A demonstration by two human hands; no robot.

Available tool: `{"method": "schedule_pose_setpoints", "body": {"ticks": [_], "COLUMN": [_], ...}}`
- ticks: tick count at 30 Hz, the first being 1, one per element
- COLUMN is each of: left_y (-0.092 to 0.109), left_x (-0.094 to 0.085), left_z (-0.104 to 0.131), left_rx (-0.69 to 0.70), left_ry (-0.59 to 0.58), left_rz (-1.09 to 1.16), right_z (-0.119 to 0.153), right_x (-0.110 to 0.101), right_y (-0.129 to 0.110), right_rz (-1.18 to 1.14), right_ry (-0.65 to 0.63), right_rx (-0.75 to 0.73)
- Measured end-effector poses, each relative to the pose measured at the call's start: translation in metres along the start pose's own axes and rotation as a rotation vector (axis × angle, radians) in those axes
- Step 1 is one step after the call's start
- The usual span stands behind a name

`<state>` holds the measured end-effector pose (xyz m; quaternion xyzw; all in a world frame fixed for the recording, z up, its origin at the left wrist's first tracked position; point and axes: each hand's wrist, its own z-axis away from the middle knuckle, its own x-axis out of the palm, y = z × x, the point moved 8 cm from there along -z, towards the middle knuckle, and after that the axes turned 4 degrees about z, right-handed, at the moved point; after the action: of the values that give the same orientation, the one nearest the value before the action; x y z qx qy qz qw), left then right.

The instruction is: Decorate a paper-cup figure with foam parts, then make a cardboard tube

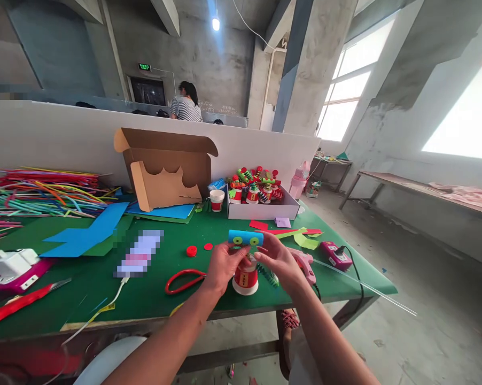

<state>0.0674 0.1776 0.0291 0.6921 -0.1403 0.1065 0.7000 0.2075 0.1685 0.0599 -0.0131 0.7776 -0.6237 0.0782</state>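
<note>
Head view: left hand grips blue paper tube, right hand loosely spread; I advise keeping tube level.

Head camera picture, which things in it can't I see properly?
All in the head view:
Red-and-white cup: its top is partly hidden by the left hand and right hand; the writing on its label is too small to read.
Red loop: its far end is hidden behind the left hand.
Pink tool: partly covered by the right hand.
Thing on the white cable: blurred into squares.
</note>
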Motion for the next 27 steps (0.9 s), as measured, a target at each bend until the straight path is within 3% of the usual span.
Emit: {"method": "schedule_pose_setpoints", "body": {"ticks": [3, 10, 13, 18, 21, 27], "left_y": [-0.005, -0.002, 0.01, 0.041, 0.031, 0.004], "left_x": [0.008, 0.012, -0.012, -0.097, -0.107, -0.093], "left_z": [0.0, 0.008, 0.005, -0.041, -0.077, -0.112], "left_rx": [-0.001, 0.047, 0.078, 0.181, 0.113, 0.01], "left_ry": [0.012, -0.066, -0.135, 0.12, 0.011, -0.151], "left_rz": [-0.036, -0.217, -0.341, -0.757, -0.939, -1.014], "right_z": [-0.005, -0.003, -0.002, 0.002, 0.004, 0.004], "right_x": [0.024, 0.018, 0.012, 0.008, 0.011, 0.013], "right_y": [0.011, 0.026, 0.022, 0.014, 0.012, 0.013], "right_rz": [-0.247, -0.383, -0.359, -0.259, -0.235, -0.274], "right_ry": [0.002, 0.094, 0.113, 0.076, 0.039, 0.044], "right_rx": [0.077, 0.129, 0.123, 0.125, 0.14, 0.15]}}
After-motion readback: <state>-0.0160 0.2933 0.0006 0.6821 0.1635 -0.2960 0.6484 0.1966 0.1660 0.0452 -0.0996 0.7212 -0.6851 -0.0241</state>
